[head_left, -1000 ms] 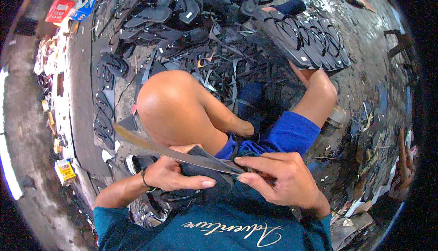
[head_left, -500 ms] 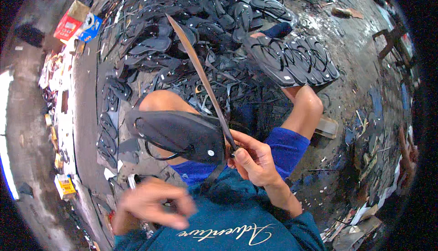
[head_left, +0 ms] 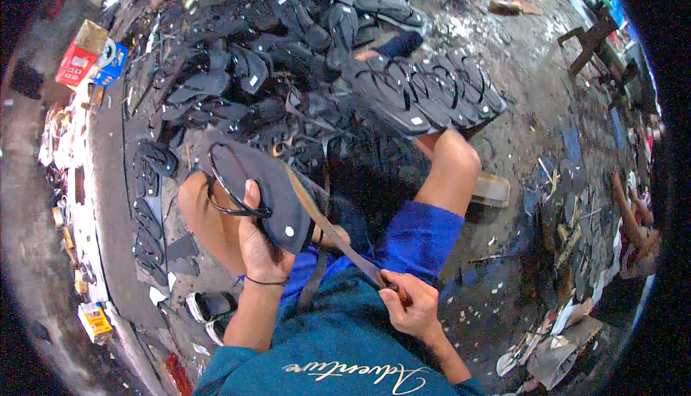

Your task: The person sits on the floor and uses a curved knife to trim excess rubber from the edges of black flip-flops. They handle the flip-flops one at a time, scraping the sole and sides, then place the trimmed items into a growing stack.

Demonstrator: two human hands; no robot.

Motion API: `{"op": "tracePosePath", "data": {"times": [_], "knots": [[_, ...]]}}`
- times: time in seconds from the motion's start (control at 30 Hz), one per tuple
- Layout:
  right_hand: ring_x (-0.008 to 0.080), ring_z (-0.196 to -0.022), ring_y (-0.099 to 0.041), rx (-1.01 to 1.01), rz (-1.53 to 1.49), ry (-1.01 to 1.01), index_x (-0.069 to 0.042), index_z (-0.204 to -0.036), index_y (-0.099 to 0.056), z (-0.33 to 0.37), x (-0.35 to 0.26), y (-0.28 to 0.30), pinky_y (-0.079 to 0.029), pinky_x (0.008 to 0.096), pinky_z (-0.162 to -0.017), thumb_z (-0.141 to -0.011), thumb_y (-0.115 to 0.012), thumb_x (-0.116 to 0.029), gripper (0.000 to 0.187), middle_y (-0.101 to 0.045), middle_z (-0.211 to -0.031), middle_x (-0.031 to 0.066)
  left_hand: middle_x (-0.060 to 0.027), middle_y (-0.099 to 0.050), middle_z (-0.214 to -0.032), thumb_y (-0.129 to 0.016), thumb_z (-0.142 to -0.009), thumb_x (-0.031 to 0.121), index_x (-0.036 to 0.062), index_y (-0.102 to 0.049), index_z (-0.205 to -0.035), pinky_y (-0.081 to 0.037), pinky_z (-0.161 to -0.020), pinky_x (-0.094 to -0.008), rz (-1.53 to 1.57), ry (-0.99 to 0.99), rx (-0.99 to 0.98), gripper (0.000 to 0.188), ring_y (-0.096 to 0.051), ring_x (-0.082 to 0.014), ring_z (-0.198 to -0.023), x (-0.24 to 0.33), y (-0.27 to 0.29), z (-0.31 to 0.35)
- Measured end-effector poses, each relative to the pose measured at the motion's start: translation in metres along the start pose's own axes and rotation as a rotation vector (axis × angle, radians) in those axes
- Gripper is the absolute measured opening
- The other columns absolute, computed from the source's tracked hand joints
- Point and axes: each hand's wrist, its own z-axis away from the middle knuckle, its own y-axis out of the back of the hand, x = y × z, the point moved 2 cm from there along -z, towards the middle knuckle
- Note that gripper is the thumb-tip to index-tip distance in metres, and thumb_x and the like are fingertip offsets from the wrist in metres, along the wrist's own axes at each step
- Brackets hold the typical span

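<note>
My left hand grips a black flip-flop at the end nearest me, with the thumb lying on top of the sole by the strap. The flip-flop is tilted above my left knee. Closed round the handle of a long knife is my right hand. The blade slants up and left, running along the right edge of the flip-flop's sole; whether it touches the sole, I cannot tell.
Several finished-looking flip-flops rest in a row across my right leg. A large heap of black flip-flops and scraps spreads ahead. More flip-flops lie on the left, near a red and blue box and a yellow box.
My left hand has come up from the lower left and taken hold of the flip-flop, which has tilted upward. The right hand has moved down and right, and the knife leans further left.
</note>
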Motion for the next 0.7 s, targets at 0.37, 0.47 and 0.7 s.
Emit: {"op": "tracePosePath", "data": {"times": [0.37,0.47,0.7], "knots": [[0.0228,-0.065,-0.067,-0.032,0.063,-0.001,-0.003,-0.102,-0.068,-0.024,-0.024,-0.019,-0.055,0.031,-0.058,-0.08,-0.074,-0.015,0.026,-0.07,-0.086,0.0133,-0.0125,-0.065,-0.108,-0.056,-0.094,0.028,0.0,-0.055,-0.119,-0.053,-0.084,-0.0372,-0.195,0.023,0.043,0.038,-0.065,-0.0245,-0.094,-0.009,0.061,0.018],[0.0224,-0.064,-0.067,-0.094,-0.001,-0.016,-0.003,-0.103,-0.068,-0.044,-0.034,-0.033,-0.054,0.0307,-0.057,-0.082,-0.072,-0.017,0.025,-0.069,-0.085,0.0146,-0.0097,-0.065,-0.11,-0.054,-0.094,0.032,0.0025,-0.057,-0.12,-0.05,-0.09,-0.0371,-0.212,0.001,0.066,0.04,-0.062,-0.0247,-0.098,-0.009,0.077,0.023],[0.0223,-0.062,-0.066,-0.045,-0.118,0.061,0.002,-0.107,-0.064,-0.102,-0.027,-0.075,-0.052,0.0323,-0.057,-0.088,-0.065,-0.017,0.027,-0.068,-0.077,0.0144,-0.0079,-0.064,-0.106,-0.069,-0.082,0.037,-0.0004,-0.055,-0.119,-0.052,-0.084,-0.0357,-0.409,-0.019,-0.077,0.055,-0.064,-0.0216,-0.095,-0.008,0.08,0.05]]}}
